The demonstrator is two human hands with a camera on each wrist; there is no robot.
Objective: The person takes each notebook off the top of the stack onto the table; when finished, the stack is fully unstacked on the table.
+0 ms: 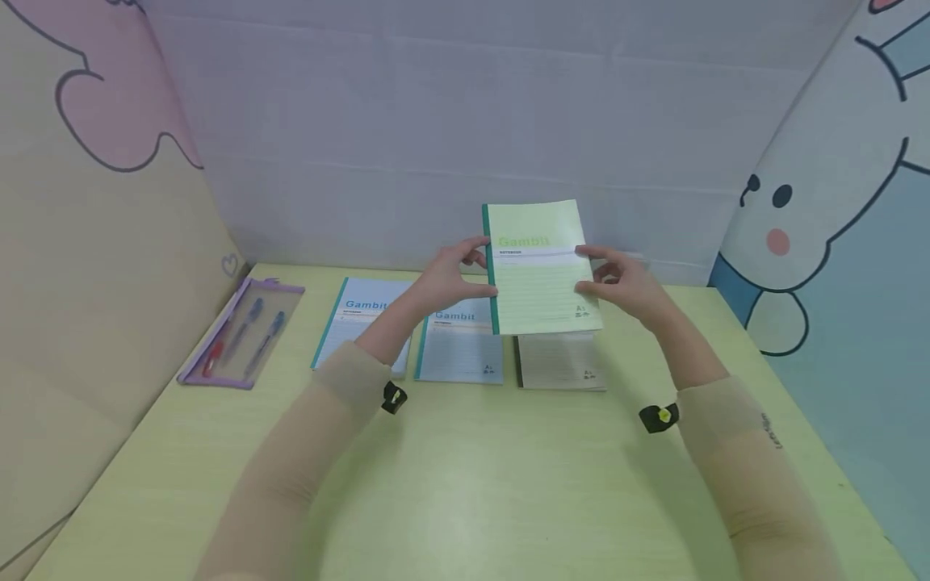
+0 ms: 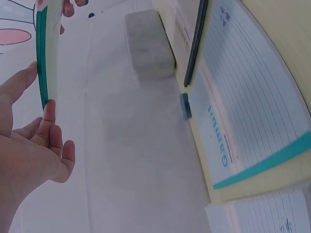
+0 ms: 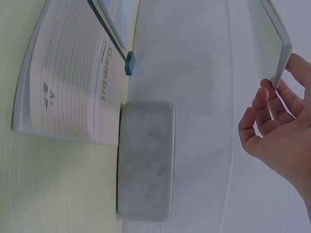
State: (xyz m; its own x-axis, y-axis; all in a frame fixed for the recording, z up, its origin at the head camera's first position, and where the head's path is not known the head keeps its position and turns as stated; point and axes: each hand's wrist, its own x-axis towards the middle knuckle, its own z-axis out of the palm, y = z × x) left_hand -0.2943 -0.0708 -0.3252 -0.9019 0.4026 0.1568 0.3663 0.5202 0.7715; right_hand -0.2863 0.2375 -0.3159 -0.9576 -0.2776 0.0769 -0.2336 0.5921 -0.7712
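A green Gambit notebook (image 1: 541, 282) with a dark green spine is held up in the air, cover facing me. My left hand (image 1: 452, 278) pinches its spine edge between thumb and fingers. On the opposite edge, my right hand (image 1: 626, 282) grips it the same way. In the right wrist view, that hand's fingertips (image 3: 277, 85) touch the notebook's edge. Below, a grey-beige notebook (image 1: 561, 367) with a dark spine lies on the table, its upper part hidden. Beside it lie a blue notebook (image 1: 461, 351) and another blue one (image 1: 349, 335), partly covered by my left arm.
A purple-edged clear pouch (image 1: 291, 288) with several pens lies at the table's left. A grey rounded case (image 3: 146, 160) stands at the back beside the grey-beige notebook. Near it is a small blue block (image 3: 129, 63). Cloth walls (image 1: 472, 105) enclose the table.
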